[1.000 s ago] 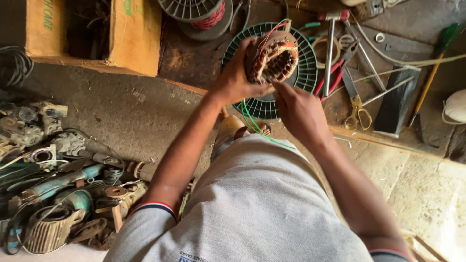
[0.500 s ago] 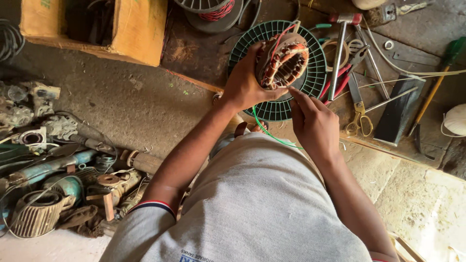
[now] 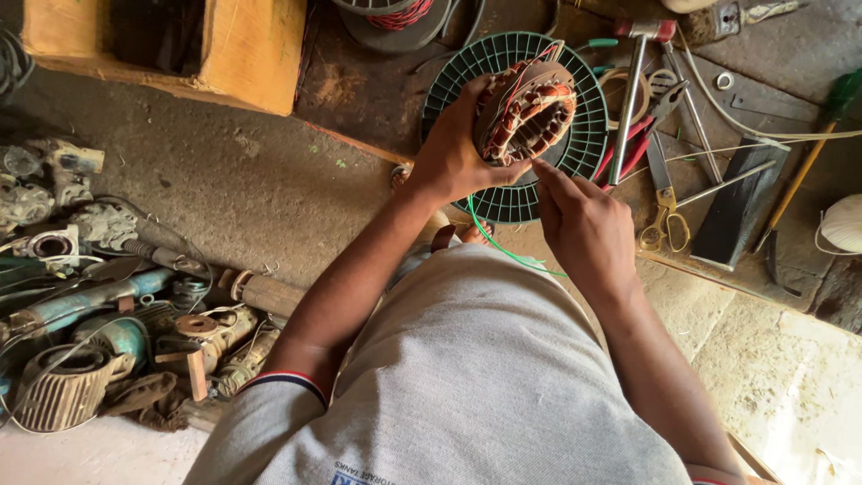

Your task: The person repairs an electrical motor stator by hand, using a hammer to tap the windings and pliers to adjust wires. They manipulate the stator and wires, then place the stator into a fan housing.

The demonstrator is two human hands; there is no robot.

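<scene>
My left hand [image 3: 458,153] grips a round motor stator [image 3: 525,112] with copper windings and red wires, holding it up over a green plastic fan guard [image 3: 584,135]. My right hand [image 3: 584,224] is just below the stator, its fingertips pinched at the lower edge of the windings. A thin green wire [image 3: 503,247] hangs from the stator down toward my lap.
Hammer [image 3: 633,76], pliers [image 3: 651,121], scissors [image 3: 664,211] and a dark flat bar [image 3: 736,202] lie right of the guard. A yellow wooden box [image 3: 247,45] stands at top left. Old motor parts and power tools [image 3: 90,314] are heaped at left.
The stator has tilted slightly in my left hand. My right hand has moved from the stator's side to its lower edge.
</scene>
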